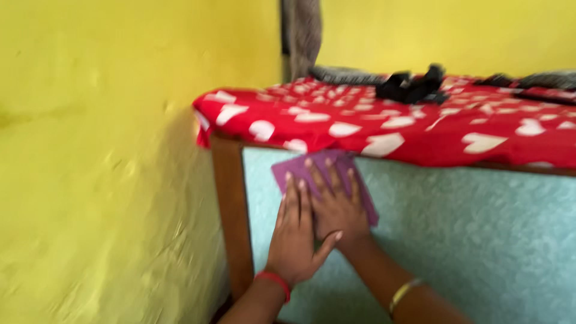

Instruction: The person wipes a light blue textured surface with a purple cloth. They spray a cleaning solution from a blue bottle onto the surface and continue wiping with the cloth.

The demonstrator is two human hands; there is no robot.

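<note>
- 2 hands lie flat against the pale blue-green panel (480, 240) that forms the side of a wooden-framed piece of furniture.
- Left hand (294, 237): fingers straight and held close together, pointing up, palm toward the panel. A red band (275, 281) circles its wrist. Its thumb sticks out to the right and touches the base of the other hand.
- Right hand (336, 204): fingers slightly spread, pointing up and left, palm pressed onto the purple cloth (324, 171). A yellow bangle (403, 292) sits on its forearm.
- The 2 hands touch side by side, the left one partly over the edge of the right.
- The purple cloth lies flat on the panel, just under the top rail, near the left corner post (231, 204). Most of it is hidden under the right hand; its upper edge and right edge show.
- The red sheet with white hearts (420, 120) covers the top surface and hangs over the front edge, touching the cloth's upper edge.
- 1 dark bundle (414, 87) lies on the sheet near the back wall; blur hides its kind.
- The yellow wall (108, 180) stands left of the post and behind the furniture.
</note>
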